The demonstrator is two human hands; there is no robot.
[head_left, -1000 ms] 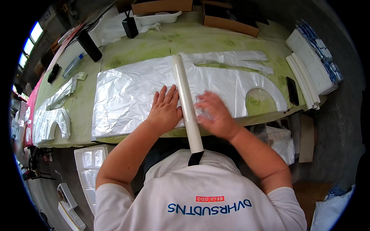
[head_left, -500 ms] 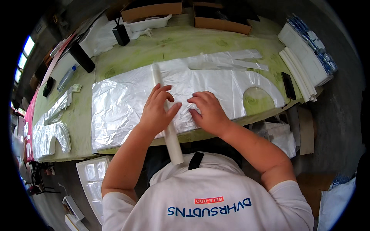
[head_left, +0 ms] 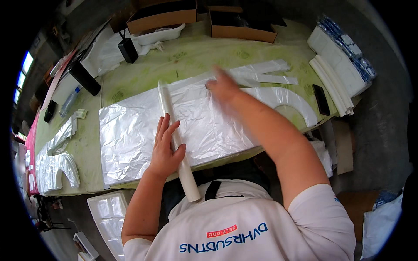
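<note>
A white, shiny plastic apron (head_left: 130,143) lies spread over the table, its curved neck loop (head_left: 305,102) to the right and thin straps (head_left: 265,67) along the far side. Across it rests a long pale tube (head_left: 186,178), whose near end sticks out past the table edge toward my shirt. My left hand (head_left: 166,150) lies against the tube with its fingers stretched and its thumb apart. At the apron's far edge, by the base of the straps, my right hand (head_left: 223,87) is smeared by motion. What its fingers hold, if anything, does not show.
Folded plastic aprons (head_left: 56,167) lie at the left, near a bottle (head_left: 69,102) and a black cylinder (head_left: 85,78). Cardboard boxes (head_left: 244,32) stand at the back. To the right are a phone (head_left: 321,99), white rolls (head_left: 333,85) and a white box (head_left: 337,61) with blue packets.
My right hand has moved away from me to the apron's far edge. My left hand has come nearer to me along the tube. The whole view has shifted slightly.
</note>
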